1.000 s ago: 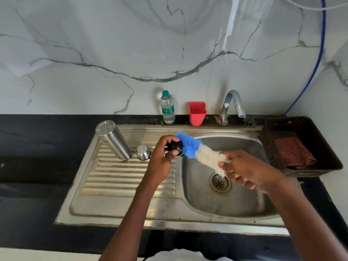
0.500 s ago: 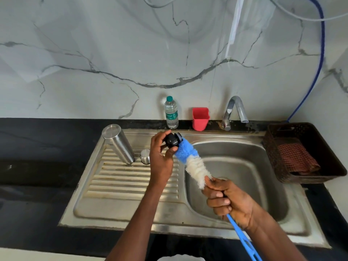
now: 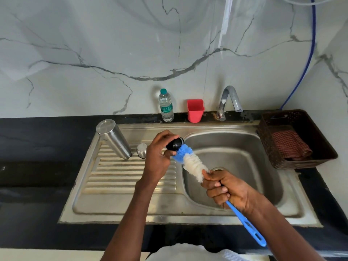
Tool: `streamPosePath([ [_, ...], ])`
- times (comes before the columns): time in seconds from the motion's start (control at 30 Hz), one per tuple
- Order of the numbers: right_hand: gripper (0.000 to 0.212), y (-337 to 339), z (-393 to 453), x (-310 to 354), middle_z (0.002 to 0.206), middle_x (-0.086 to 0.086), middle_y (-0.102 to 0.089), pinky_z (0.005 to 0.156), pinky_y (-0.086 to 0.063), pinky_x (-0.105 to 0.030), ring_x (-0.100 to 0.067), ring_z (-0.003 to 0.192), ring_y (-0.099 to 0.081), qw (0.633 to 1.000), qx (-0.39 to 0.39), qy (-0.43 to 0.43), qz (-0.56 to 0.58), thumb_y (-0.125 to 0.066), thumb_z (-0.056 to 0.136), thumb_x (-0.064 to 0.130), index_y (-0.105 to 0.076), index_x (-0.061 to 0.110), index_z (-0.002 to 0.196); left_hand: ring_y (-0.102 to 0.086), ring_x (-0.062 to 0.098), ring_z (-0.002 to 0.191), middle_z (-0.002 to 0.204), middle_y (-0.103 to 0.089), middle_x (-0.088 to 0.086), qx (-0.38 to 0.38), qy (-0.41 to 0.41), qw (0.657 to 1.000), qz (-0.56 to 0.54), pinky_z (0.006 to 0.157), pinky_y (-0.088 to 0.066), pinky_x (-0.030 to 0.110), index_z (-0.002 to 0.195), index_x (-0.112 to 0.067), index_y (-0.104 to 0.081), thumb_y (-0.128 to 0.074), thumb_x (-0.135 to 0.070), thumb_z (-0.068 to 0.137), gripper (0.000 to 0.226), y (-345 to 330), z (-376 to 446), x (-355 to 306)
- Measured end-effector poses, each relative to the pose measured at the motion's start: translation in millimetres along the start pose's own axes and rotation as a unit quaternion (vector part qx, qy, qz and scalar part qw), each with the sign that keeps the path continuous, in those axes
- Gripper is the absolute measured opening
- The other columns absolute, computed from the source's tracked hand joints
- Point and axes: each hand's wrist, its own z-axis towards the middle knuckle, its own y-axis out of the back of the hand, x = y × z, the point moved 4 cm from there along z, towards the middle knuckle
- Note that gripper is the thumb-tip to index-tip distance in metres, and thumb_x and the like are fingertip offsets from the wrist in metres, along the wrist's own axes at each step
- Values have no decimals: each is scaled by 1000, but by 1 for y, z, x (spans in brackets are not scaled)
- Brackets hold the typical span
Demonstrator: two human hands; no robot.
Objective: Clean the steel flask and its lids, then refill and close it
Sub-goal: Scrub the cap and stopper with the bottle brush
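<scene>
Blue-and-white brush, black lid, red cup

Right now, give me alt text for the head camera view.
Over a steel sink, the left hand holds a black inner lid while the right hand scrubs it with a blue-and-white bottle brush. The steel flask stands upside down on the drainboard beside a steel cap.

This is a home kitchen, at its washing-up spot. A stainless steel sink with a ribbed draining board fills the middle of the frame, set into a black stone counter. A curved chrome tap stands at the upper centre against a white marble-patterned wall. Beside the tap stand a square red plastic cup and a clear plastic water bottle. At the right a dark brown woven basket holds a folded red checked cloth.
</scene>
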Motion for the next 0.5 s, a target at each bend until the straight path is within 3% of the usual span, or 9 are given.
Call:
streamPosePath([
  [0.1, 41, -2, -5, -3, 56, 4, -32, 30, -16, -13, -1, 34, -28, 998, -47, 5, -46, -51, 103, 16, -67, 11, 66, -61, 4, 123, 131, -63, 1, -17, 8, 1000, 22, 107, -53, 30, 129, -12, -74, -74, 22, 72, 66, 6, -2, 7],
  [0.23, 22, -4, -7, -2, 56, 3, -31, 29, -15, -13, -2, 33, -28, 997, -72, 9, -26, -54, 99, 14, -58, 9, 78, -60, 3, 120, 128, -62, 5, 6, -15, 1000, 24, 98, -50, 11, 129, -11, -74, -67, 29, 70, 72, -5, -9, -4],
  [0.37, 21, -11, -11, -2, 58, 3, -30, 31, -14, -13, -1, 35, -26, 991, -100, 26, -88, -50, 104, 14, -54, 11, 84, -63, 8, 119, 129, -65, 1, -15, 8, 999, 34, 104, -54, 30, 130, -13, -73, -69, 25, 73, 69, 1, -8, 5],
  [0.5, 14, -13, -9, 0, 56, 4, -32, 29, -16, -12, -1, 34, -28, 993, -102, 24, -52, -51, 102, 14, -50, 11, 88, -63, 17, 121, 131, -64, 1, 7, -22, 997, 72, 104, -54, 31, 132, -13, -72, -67, 24, 74, 69, -7, -7, -1],
])
